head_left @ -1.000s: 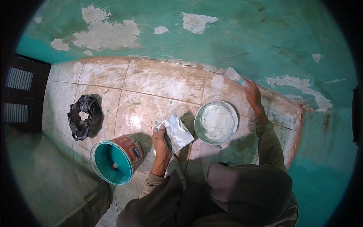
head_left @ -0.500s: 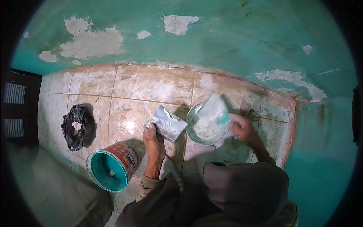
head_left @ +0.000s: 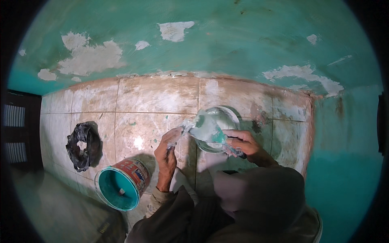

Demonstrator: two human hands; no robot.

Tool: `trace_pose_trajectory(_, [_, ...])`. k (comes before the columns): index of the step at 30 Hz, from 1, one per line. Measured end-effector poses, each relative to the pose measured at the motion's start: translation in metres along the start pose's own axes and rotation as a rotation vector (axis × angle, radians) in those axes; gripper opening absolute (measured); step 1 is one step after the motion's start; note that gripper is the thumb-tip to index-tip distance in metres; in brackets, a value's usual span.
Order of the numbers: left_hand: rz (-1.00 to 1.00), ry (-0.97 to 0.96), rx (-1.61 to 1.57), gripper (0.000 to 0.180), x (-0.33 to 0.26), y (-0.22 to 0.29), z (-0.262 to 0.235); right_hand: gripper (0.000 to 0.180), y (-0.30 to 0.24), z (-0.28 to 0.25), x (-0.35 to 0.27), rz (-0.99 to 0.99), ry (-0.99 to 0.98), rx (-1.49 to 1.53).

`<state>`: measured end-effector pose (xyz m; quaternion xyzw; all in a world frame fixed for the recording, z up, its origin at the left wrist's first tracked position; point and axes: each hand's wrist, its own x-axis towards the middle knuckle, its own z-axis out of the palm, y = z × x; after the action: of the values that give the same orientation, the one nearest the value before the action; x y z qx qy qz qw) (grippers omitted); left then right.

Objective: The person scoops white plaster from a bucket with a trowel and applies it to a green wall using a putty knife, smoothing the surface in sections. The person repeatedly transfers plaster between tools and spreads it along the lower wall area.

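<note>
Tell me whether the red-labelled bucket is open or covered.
Open: the bucket has nothing across its mouth, and its teal inside shows plainly.

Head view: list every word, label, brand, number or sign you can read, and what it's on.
Red-labelled bucket: printed lettering, seen at a slant; I don't copy out brands or wording.
Grey-green covered object at lower left: a small line of lettering near its edge, too small and blurred to read.
Scraper, bowl and black bag: no lettering that I can make out.
</note>
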<state>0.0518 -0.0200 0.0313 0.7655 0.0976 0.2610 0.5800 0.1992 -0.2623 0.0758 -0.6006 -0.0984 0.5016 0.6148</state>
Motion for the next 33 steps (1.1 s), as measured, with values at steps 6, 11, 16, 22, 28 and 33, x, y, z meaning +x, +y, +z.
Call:
trace_pose_trajectory(6, [-0.2, 0.057, 0.126, 0.023, -0.021, 0.003, 0.005, 0.037, -0.005, -0.051, -0.021, -0.259, 0.412, 0.094])
trace_pose_trajectory(11, [-0.287, 0.122, 0.062, 0.025, -0.02, 0.008, 0.003, 0.026, 0.027, -0.166, -0.014, -0.138, 0.731, -0.065])
trace_pose_trajectory(16, [-0.376, 0.085, 0.046, 0.025, -0.037, 0.004, 0.0, 0.027, 0.064, -0.22, 0.003, -0.139, 0.791, 0.105])
trace_pose_trajectory(22, [-0.384, 0.152, 0.031, 0.029, -0.047, -0.002, -0.006, 0.023, 0.086, -0.218, -0.019, -0.263, 0.998, 0.132])
trace_pose_trajectory(28, [-0.438, 0.175, 0.024, 0.031, -0.044, -0.012, -0.006, 0.023, 0.083, -0.228, -0.018, -0.228, 0.881, 0.013])
trace_pose_trajectory(33, [-0.473, 0.15, -0.027, 0.029, -0.044, -0.023, 0.002, 0.021, 0.061, -0.241, 0.006, -0.094, 0.856, 0.024])
